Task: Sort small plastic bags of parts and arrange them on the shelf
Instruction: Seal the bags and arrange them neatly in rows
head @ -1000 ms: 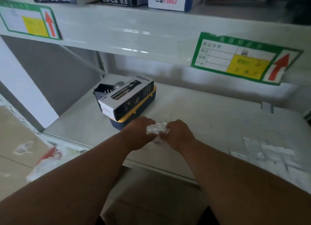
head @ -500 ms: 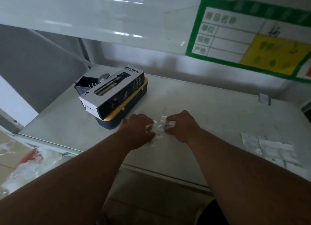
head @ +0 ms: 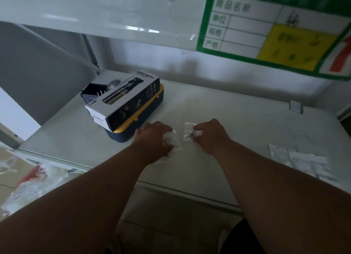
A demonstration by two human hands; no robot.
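**Shelf inspection: 2 hands on small bags at mid-shelf**

Left hand (head: pixel 153 138): down on the shelf (head: pixel 237 121), fingers curled round a small crumpled clear bag (head: pixel 173 140). Grip clenched on that bag; bag in contact with the shelf surface, its contents too small to make out.

Right hand (head: pixel 210 135): just to the right of the left, knuckles up, fingertips pinching the edge of a second small clear bag (head: pixel 190 133). Bag lying flat on the shelf, a small dark metal part visible inside. Grip grasping this second bag. The 2 bags close together with a narrow gap between them.

Further flat bags (head: pixel 302 161): laid overlapping near the front right of the same shelf, well apart from both hands.

Spray bottle box (head: pixel 126 102): black and white, printed "SPRAY BOTTLE" and marked "1" on one end, resting tilted on top of a navy and yellow case (head: pixel 140 121) at the left of the shelf. Case just beside the left hand, contact not determinable. Dark open container (head: pixel 93 91) behind the box.

Shelf label (head: pixel 273 30): green border, yellow panel, red arrow, fixed to the front edge of the shelf above, upper right.

Clear plastic with red material (head: pixel 32 179): below the shelf edge at lower left, blurred.
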